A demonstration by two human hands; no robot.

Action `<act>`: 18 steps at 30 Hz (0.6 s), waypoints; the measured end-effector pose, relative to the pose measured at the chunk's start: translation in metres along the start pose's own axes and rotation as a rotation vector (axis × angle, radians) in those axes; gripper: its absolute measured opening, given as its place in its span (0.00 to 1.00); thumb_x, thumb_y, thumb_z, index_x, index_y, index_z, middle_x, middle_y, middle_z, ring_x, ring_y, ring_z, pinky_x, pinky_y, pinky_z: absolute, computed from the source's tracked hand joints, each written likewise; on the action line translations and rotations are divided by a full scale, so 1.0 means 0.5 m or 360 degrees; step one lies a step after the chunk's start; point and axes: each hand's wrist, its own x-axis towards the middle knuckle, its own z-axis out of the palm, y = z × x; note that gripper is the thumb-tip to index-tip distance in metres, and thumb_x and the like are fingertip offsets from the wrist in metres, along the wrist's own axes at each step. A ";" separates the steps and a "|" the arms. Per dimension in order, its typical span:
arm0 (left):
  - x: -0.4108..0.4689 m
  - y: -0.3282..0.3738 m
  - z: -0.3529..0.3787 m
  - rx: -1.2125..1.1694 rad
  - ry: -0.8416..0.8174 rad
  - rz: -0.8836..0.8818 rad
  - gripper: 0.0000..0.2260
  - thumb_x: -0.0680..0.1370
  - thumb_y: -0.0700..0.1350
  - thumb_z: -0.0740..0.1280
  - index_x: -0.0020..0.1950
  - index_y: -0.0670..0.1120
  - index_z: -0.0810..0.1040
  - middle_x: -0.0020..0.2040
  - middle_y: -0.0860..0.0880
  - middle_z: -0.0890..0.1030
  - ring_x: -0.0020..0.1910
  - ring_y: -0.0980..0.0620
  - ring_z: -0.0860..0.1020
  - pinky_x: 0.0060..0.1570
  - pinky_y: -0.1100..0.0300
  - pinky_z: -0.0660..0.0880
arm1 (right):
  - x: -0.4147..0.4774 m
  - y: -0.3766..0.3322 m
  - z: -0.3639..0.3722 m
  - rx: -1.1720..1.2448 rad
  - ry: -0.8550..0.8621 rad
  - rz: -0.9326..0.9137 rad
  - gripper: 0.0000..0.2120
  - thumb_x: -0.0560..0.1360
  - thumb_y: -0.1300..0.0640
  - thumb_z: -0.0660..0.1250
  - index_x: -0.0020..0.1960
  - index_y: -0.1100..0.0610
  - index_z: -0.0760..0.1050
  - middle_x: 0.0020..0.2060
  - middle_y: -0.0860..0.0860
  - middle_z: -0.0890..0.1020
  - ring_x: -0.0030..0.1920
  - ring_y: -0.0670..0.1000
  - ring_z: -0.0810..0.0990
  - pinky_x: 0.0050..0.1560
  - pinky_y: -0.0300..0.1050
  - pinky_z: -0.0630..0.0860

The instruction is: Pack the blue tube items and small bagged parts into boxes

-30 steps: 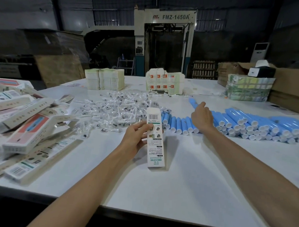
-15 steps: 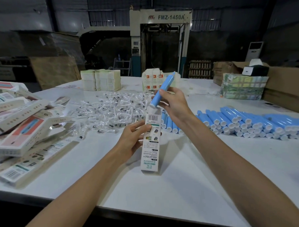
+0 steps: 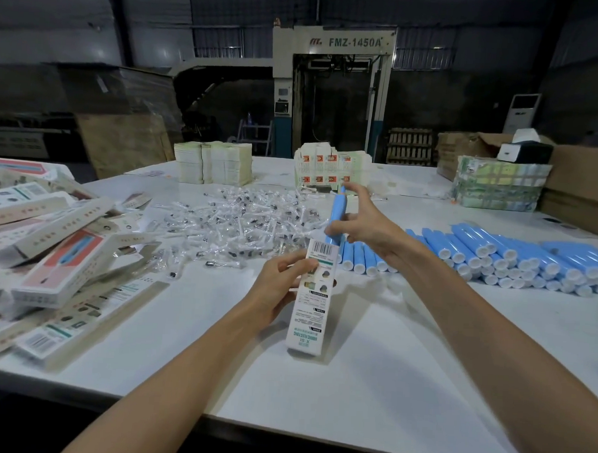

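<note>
My left hand (image 3: 281, 287) grips a long white printed box (image 3: 311, 295), standing tilted with its lower end on the white table (image 3: 387, 367). My right hand (image 3: 366, 226) pinches a blue tube (image 3: 337, 211) between thumb and fingers, its lower end at the box's open top. Rows of blue tubes (image 3: 515, 259) lie to the right. A heap of small clear bagged parts (image 3: 243, 224) spreads behind the box.
Filled and loose white boxes (image 3: 59, 260) pile up at the left. Stacks of flat cartons (image 3: 213, 166) and upright red-marked boxes (image 3: 331, 166) stand at the back. A wrapped bundle (image 3: 498, 188) and cardboard boxes (image 3: 583, 190) sit at the far right.
My right hand picked a blue tube from the row, carried it left above the box, and now lowers its end into the box top. My left hand kept holding the box.
</note>
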 end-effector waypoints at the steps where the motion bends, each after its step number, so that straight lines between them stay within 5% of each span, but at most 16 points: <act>1: 0.002 -0.002 -0.001 -0.0005 0.0005 -0.0002 0.11 0.84 0.44 0.70 0.65 0.46 0.85 0.59 0.38 0.87 0.58 0.33 0.85 0.47 0.50 0.84 | 0.000 0.008 0.001 0.0006 -0.0029 0.0006 0.39 0.73 0.63 0.77 0.72 0.41 0.57 0.48 0.58 0.88 0.49 0.53 0.84 0.45 0.46 0.73; 6: 0.007 -0.012 -0.008 0.0028 0.0129 -0.0036 0.12 0.85 0.46 0.68 0.66 0.44 0.84 0.57 0.37 0.88 0.61 0.32 0.84 0.65 0.36 0.78 | -0.009 0.058 0.029 -0.0102 -0.0117 -0.0019 0.15 0.80 0.55 0.72 0.65 0.52 0.73 0.52 0.54 0.84 0.47 0.49 0.80 0.45 0.45 0.74; 12: 0.010 0.000 -0.026 -0.0131 0.0244 0.0029 0.11 0.85 0.47 0.69 0.64 0.46 0.85 0.55 0.37 0.88 0.53 0.39 0.88 0.48 0.51 0.85 | 0.019 0.065 0.073 -0.0052 0.0259 -0.0079 0.09 0.86 0.59 0.61 0.62 0.60 0.77 0.50 0.57 0.82 0.43 0.51 0.80 0.44 0.45 0.76; 18: -0.004 0.007 -0.034 -0.0172 0.0102 0.0115 0.12 0.78 0.48 0.73 0.58 0.45 0.88 0.54 0.33 0.87 0.51 0.37 0.88 0.44 0.51 0.87 | 0.073 0.052 0.159 -0.0202 0.0057 -0.0097 0.08 0.84 0.66 0.60 0.61 0.59 0.75 0.42 0.48 0.76 0.40 0.47 0.75 0.38 0.36 0.75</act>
